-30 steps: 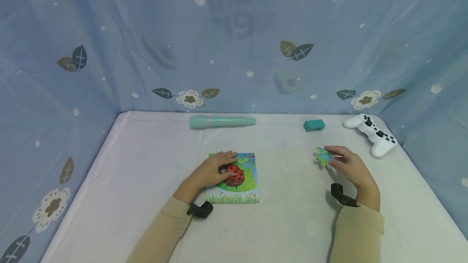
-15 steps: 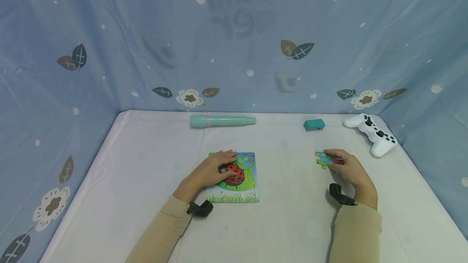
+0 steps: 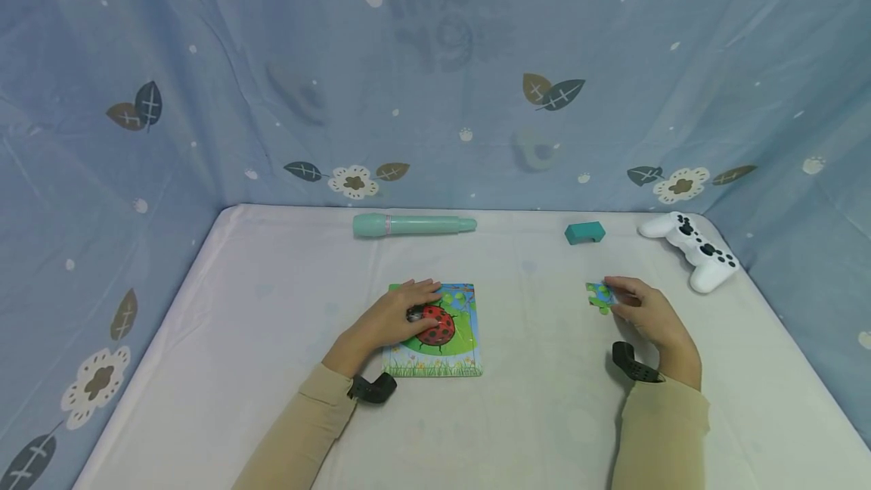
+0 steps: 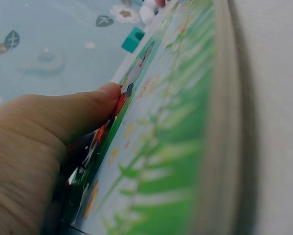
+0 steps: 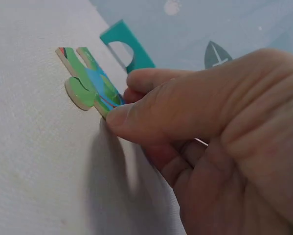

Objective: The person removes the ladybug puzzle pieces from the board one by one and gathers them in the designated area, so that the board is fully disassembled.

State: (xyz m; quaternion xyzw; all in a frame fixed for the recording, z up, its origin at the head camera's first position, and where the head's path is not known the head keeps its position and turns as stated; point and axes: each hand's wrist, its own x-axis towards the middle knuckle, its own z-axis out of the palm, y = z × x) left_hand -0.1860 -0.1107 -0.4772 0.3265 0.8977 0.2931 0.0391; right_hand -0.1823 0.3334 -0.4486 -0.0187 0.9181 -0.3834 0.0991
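A square ladybug jigsaw puzzle (image 3: pixel 435 361) lies on the white table, its thick edge showing in the left wrist view. My left hand (image 3: pixel 395 317) rests flat over its left part, fingers extended and the thumb lying on the red ladybug (image 3: pixel 438 327). Part of the picture is hidden under that hand. To the right, my right hand (image 3: pixel 646 312) pinches a jigsaw puzzle piece (image 3: pixel 600 296) between thumb and fingers. Green and blue with a wooden edge, the piece (image 5: pixel 85 78) has rounded knobs and is close over the tabletop in the right wrist view.
A mint-green tube-shaped object with a wider left end (image 3: pixel 415 225) lies along the back of the table. Farther right are a teal notched block (image 3: pixel 585 233) and a white game controller (image 3: pixel 694 248). A blue patterned cloth (image 3: pixel 435 97) hangs behind.
My right hand has moved slightly toward me and down with the puzzle piece, then stayed nearly still. The left hand and the puzzle have kept their place.
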